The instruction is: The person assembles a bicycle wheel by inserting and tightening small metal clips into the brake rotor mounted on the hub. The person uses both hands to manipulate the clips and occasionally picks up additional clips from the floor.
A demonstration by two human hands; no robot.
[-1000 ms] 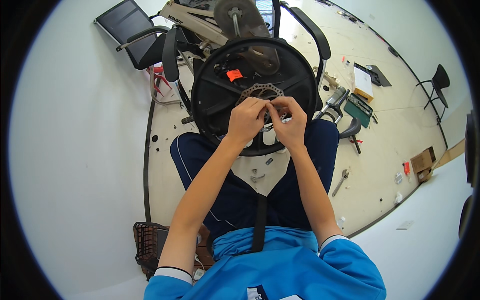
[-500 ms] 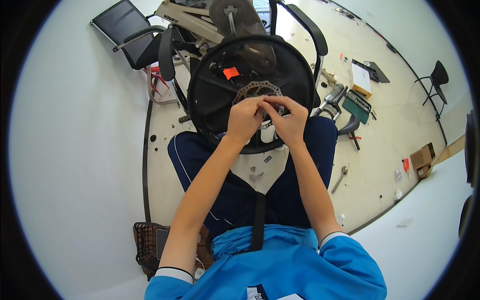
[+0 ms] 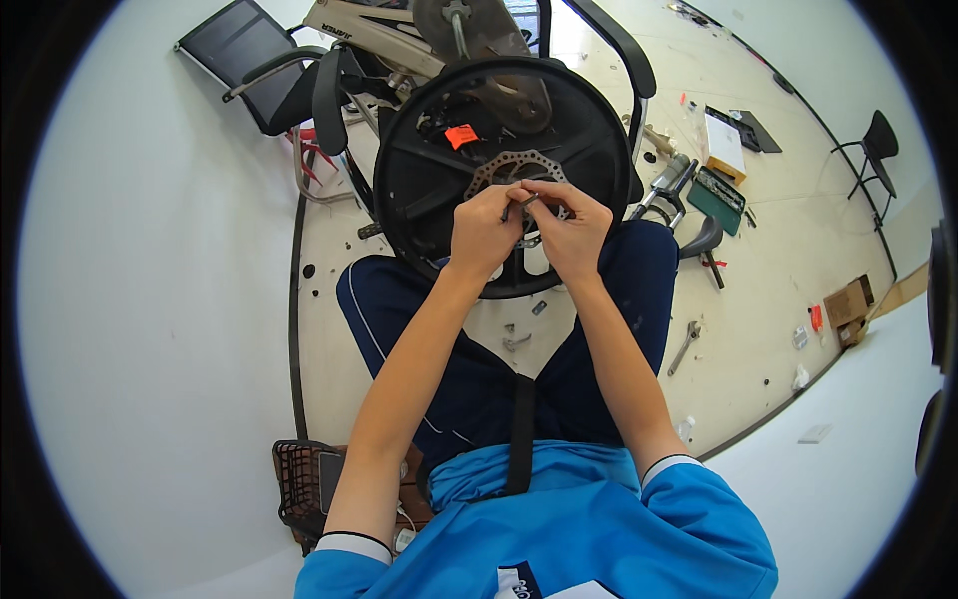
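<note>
A black spoked wheel [image 3: 409,170] lies in front of me between my knees and the chair. On its middle sits a silver brake disc [image 3: 489,178] with holes round its rim, partly hidden by my hands. Over the near side of the disc my left hand [image 3: 485,232] and my right hand [image 3: 573,232] meet, fingertips pinched together. Between them shows a small thin dark piece [image 3: 531,200], too small to tell its kind. An orange tag [image 3: 461,136] rests on the wheel, left of the disc.
Behind the wheel stand a black-armed chair [image 3: 611,40] and a pale bike frame [image 3: 384,35]. On the floor at right lie a fork [image 3: 667,188], a green tool case [image 3: 717,200], a white box [image 3: 724,145] and an adjustable wrench [image 3: 685,347]. A black basket [image 3: 299,484] stands at lower left.
Both hands stay together over the disc, and their fingers have shifted slightly. The small dark piece now shows between the fingertips. The whole view has tilted a little.
</note>
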